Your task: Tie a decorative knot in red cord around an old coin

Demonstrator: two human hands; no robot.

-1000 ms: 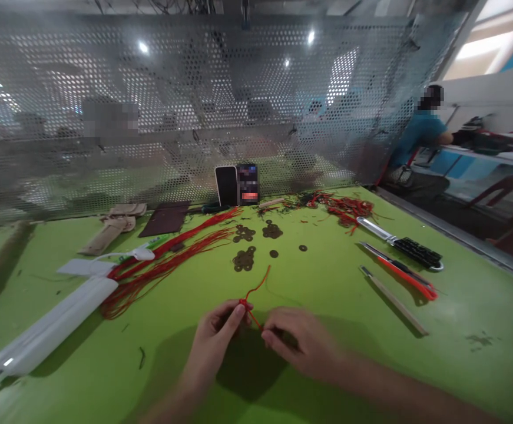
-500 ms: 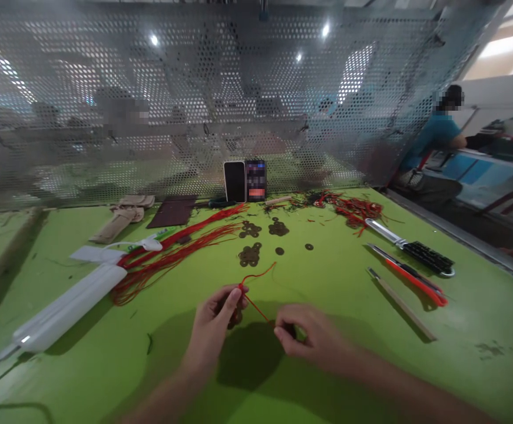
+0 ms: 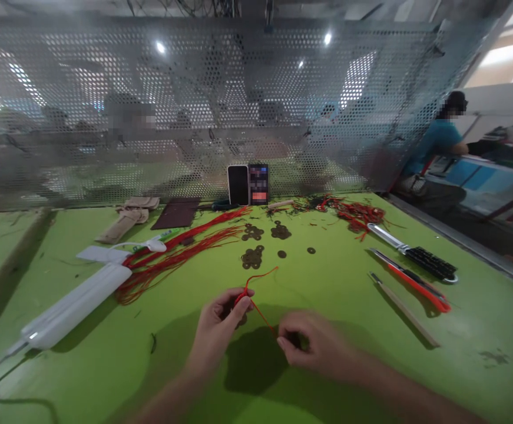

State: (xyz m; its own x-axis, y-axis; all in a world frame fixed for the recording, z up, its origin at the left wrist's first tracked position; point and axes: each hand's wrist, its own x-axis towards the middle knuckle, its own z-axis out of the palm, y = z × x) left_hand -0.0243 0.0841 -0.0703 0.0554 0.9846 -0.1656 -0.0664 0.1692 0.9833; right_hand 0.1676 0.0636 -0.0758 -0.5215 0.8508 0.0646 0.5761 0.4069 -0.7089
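My left hand (image 3: 217,327) pinches the knotted part of a thin red cord (image 3: 256,284), with a dark coin partly hidden under the fingers. One end of the cord curls up and away toward the coins. My right hand (image 3: 313,344) pinches the cord's other end, and the stretch between the two hands is taut. Both hands hover just above the green table (image 3: 106,365). Small piles of dark round coins (image 3: 252,257) lie a short way beyond my hands.
A bundle of red cords (image 3: 172,256) and a long white lamp (image 3: 68,306) lie at left. At right lie a metal tool with a black handle (image 3: 415,254), a red-handled cutter (image 3: 413,285) and a thin stick (image 3: 404,309). Two phones (image 3: 248,184) lean on the perforated screen. A person in blue (image 3: 437,141) sits far right.
My right hand has drawn the cord end to the right, away from the left hand, stretching the cord between them. The view has shifted slightly left.
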